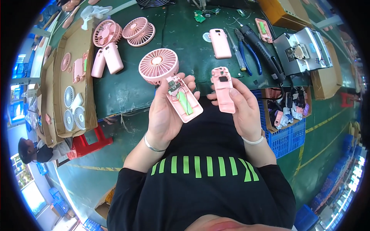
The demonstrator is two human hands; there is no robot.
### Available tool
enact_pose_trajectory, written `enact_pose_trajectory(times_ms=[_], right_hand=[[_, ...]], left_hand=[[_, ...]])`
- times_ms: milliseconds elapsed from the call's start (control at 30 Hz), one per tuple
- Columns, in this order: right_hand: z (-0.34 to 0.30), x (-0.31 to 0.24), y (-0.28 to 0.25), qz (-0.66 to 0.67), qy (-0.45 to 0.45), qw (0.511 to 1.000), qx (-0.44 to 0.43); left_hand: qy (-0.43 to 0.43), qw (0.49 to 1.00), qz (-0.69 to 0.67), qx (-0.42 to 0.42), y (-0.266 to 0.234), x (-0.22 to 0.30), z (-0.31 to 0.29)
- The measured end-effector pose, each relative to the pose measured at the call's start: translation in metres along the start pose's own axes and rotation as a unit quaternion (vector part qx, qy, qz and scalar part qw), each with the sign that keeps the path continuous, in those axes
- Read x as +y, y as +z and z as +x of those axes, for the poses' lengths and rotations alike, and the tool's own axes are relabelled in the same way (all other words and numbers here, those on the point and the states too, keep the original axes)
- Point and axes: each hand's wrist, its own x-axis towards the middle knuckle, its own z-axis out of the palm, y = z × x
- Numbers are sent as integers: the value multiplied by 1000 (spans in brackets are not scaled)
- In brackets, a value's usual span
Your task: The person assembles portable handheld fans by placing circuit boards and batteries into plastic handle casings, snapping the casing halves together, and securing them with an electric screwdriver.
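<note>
My left hand (pixel 165 111) is closed around a pink handheld fan (pixel 158 65). Its round grille points away from me, and its handle is uncovered, with a green battery (pixel 185 103), thin wires and a small circuit board in view. In my right hand (pixel 246 107) is a pink handle cover (pixel 223 90), its inner side facing up, with a dark rectangular piece near the top. The two parts are apart, side by side above the table's near edge. Beyond the cover, a closed pink casing (pixel 220 44) lies on the green table (pixel 185 34).
Blue-handled pliers (pixel 248 54) and a black electric screwdriver (pixel 262 48) lie at the right, before a metal device (pixel 302 50). Left are pink fan parts (pixel 108 32) and a cardboard tray (pixel 83 115). A blue crate (pixel 287 138) stands below the table. Another person (pixel 38 150) is at far left.
</note>
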Motion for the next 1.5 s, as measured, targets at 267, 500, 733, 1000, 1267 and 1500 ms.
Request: enact_pose_trajectory(times_ms=[267, 500, 733, 1000, 1267, 1500], right_hand=[[39, -7, -16, -455, -205, 867, -23], [69, -4, -17, -583, -340, 738, -10], [56, 7, 5, -612, -290, 735, 34], [52, 6, -2, -603, -238, 761, 16], [40, -11, -36, -199, -144, 969, 39], [28, -83, -132, -116, -334, 827, 438]], left_hand=[[57, 979, 192, 24, -4, -13, 4], [83, 974, 204, 43, -9, -16, 8], [73, 975, 211, 21, -7, -16, 12], [52, 972, 228, 19, 0, -18, 14], [45, 974, 222, 24, 1, -15, 13], [43, 971, 234, 36, 1, -17, 15]])
